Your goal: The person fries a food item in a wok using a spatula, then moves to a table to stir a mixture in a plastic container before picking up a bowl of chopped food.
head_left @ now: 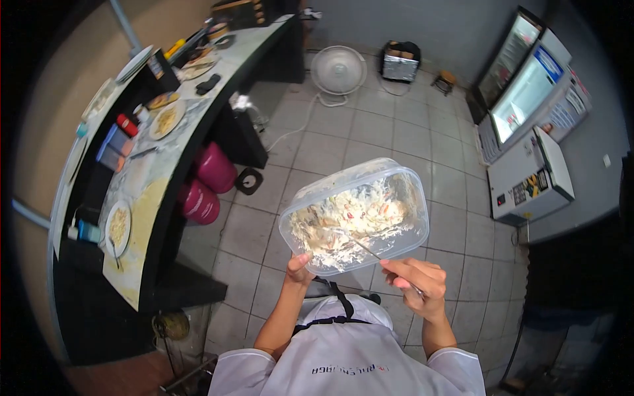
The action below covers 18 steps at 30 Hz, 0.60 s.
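Observation:
A clear plastic container (420, 228) is held up in front of my body, tilted so its inside shows. Creamy white shredded salad with small red and orange bits (356, 214) lies inside, some smeared up the walls. My left hand (300, 267) grips the container's near left corner, thumb over the rim and the other fingers hidden beneath. In my right hand (419, 280) is the handle of a metal utensil (367, 249), probably a spoon or fork. Its far end is buried in the salad, so its shape cannot be made out.
To the left runs a marble-topped counter (146, 191) bearing plates of food (119, 228), a red bottle (127, 125) and a blue-sided container (113, 148). Pink gas cylinders (200, 201) stand under it. A round fan (338, 69) is ahead; fridges (528, 96) and a white freezer (528, 175) line the right.

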Each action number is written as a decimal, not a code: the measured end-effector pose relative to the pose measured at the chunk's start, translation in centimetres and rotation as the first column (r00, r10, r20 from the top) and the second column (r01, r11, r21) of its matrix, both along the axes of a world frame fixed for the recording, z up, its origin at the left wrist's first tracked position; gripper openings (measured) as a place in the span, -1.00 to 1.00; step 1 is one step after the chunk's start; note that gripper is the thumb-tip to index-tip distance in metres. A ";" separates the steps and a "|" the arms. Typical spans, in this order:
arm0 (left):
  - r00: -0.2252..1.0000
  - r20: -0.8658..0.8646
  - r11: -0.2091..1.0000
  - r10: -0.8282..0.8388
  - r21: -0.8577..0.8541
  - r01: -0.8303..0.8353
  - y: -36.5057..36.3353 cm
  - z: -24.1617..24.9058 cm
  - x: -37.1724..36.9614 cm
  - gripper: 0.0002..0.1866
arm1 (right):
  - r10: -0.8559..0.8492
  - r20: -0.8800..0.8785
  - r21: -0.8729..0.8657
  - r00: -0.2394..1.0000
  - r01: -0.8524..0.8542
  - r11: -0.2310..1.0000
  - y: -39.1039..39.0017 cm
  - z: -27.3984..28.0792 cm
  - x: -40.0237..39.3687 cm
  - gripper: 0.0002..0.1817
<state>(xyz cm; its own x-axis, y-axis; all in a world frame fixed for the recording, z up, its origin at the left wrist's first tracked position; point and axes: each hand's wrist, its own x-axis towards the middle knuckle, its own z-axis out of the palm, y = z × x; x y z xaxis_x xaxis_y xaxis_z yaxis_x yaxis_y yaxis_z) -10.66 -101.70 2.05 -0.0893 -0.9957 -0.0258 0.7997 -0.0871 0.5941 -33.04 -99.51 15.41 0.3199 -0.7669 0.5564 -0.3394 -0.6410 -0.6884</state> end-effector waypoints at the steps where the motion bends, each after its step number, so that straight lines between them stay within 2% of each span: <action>1: 0.999 -0.029 1.000 0.019 -0.002 -0.019 -0.1 -0.1 1.5 -0.12 | 0.032 0.002 0.005 0.999 -0.032 0.999 -0.7 -0.1 1.4 -0.72; 3: 0.997 -0.050 0.998 0.066 -0.015 -0.067 -0.5 0.1 4.5 -0.13 | 0.105 -0.057 -0.024 0.993 -0.107 0.994 -2.5 -0.2 4.3 -0.68; 7: 0.960 -0.225 0.971 0.169 -0.130 -0.201 -0.7 -0.3 9.4 -0.16 | 0.239 -0.059 0.011 0.969 -0.238 0.971 -4.9 -0.6 9.0 -0.69; 11: 0.919 -0.349 0.938 0.184 -0.218 -0.271 -0.8 -1.7 13.4 -0.17 | 0.291 0.025 0.010 0.956 -0.291 0.957 -7.3 -0.7 13.0 -0.71; 13: 0.906 -0.351 0.920 0.236 -0.220 -0.325 -0.8 -1.9 14.8 -0.18 | 0.322 0.046 0.003 0.946 -0.323 0.947 -8.5 -0.7 14.8 -0.72; 15: 0.888 -0.349 0.894 0.298 -0.225 -0.388 -0.9 -1.8 15.9 -0.18 | 0.406 -0.093 0.103 0.909 -0.397 0.912 -9.9 -0.9 16.7 -0.79; 18: 0.838 -0.264 0.845 0.477 -0.125 -0.521 -1.2 -1.9 18.0 -0.19 | 0.477 -0.081 0.131 0.875 -0.465 0.876 -12.5 -1.9 19.6 -0.82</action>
